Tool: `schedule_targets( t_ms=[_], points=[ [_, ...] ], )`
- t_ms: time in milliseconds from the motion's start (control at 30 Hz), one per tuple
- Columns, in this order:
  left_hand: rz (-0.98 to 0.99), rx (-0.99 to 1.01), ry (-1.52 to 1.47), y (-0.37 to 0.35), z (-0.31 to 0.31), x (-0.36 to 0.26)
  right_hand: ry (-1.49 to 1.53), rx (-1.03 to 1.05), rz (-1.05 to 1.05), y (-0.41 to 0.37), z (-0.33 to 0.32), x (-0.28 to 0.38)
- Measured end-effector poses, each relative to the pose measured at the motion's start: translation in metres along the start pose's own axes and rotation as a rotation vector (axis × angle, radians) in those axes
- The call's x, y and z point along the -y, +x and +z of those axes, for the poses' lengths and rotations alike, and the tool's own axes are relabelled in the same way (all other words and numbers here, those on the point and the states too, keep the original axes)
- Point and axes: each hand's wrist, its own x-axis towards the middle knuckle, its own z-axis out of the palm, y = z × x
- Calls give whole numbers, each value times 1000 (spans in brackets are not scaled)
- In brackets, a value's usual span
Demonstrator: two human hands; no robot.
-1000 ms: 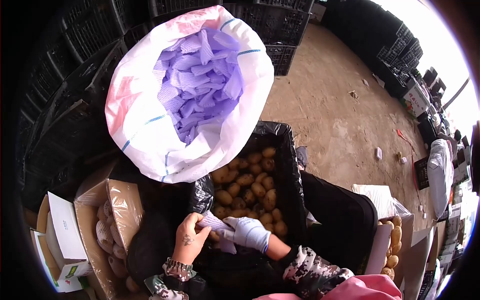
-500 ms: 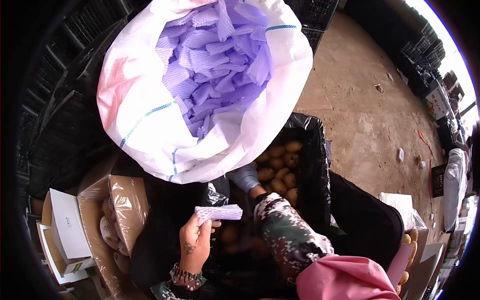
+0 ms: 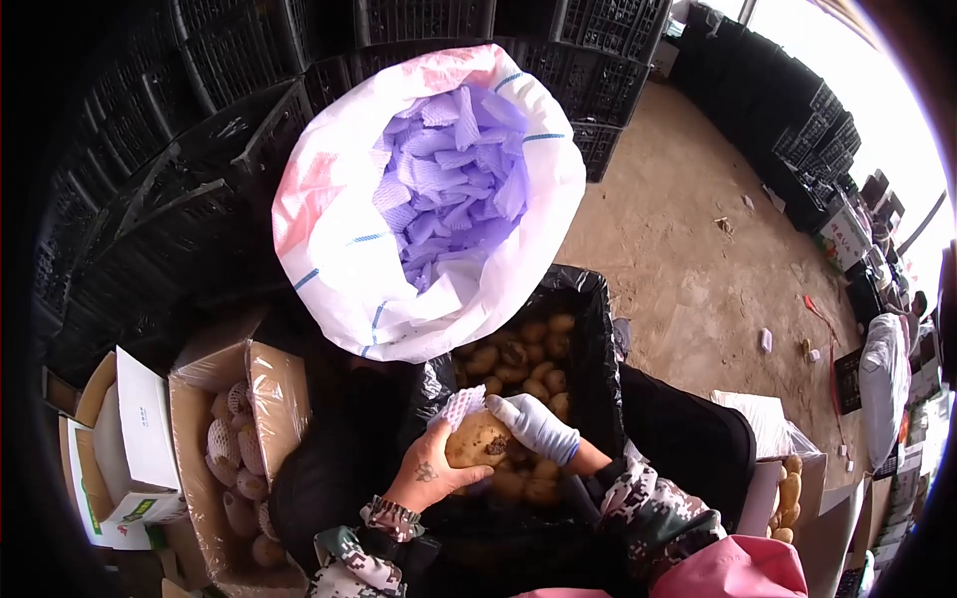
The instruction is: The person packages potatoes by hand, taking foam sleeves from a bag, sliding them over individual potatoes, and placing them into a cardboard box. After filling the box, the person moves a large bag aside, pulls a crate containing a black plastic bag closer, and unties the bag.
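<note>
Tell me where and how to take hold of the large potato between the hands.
Probably grip the potato by its rounded right end, coming from the right, with a curved grasp. That end bulges clear of the foam net at the upper left, while the left hand holds the left and lower edges.

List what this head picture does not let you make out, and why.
All in the head view:
Left hand: some fingers, hidden behind the potato.
Black-lined crate: far left corner, covered by the white sack.
White carton: small print, too tiny to read.
Pink cloth: cut off by the bottom edge.
</note>
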Motion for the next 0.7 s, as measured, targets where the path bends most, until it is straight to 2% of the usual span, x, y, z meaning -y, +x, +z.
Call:
schedule_targets(
  t_ms=[33,67,167,267,300,333,400,433,533,600,633,667,700],
  points=[
    [55,-46,-11,-8,2,-1,-163,-125,-120,-4,6,3],
    [12,-89,44,-16,5,-6,-321,-249,-235,-9,12,5],
    [-50,-227,201,-27,15,-25,-781,-508,-210,-22,29,22],
    [117,-420,71,-28,14,-22,-436,-530,-174,-50,38,49],
    [73,-448,39,-31,13,-24,-463,-579,-362,-47,43,32],
    [77,-446,15,-31,11,-27,-357,-585,-524,-49,52,36],
    [80,-434,-35,-37,6,-35,-275,-460,-459,-59,64,44],
    [-50,-360,-109,-43,5,-36,-326,-394,-409,-66,60,59],
    [115,-408,-274,-51,3,-37,-394,-473,-515,-65,60,57],
    [-121,-232,-583,-68,-7,-38,-57,-504,-514,-61,66,55],
    [-233,-120,-798,-77,-16,-39,319,-392,-322,-60,65,54],
    [-327,-4,-1028,-87,-23,-39,327,-247,-274,-55,62,41],
    [-297,35,-1179,-95,-26,-36,325,-104,-222,-49,59,28]
  ],
)
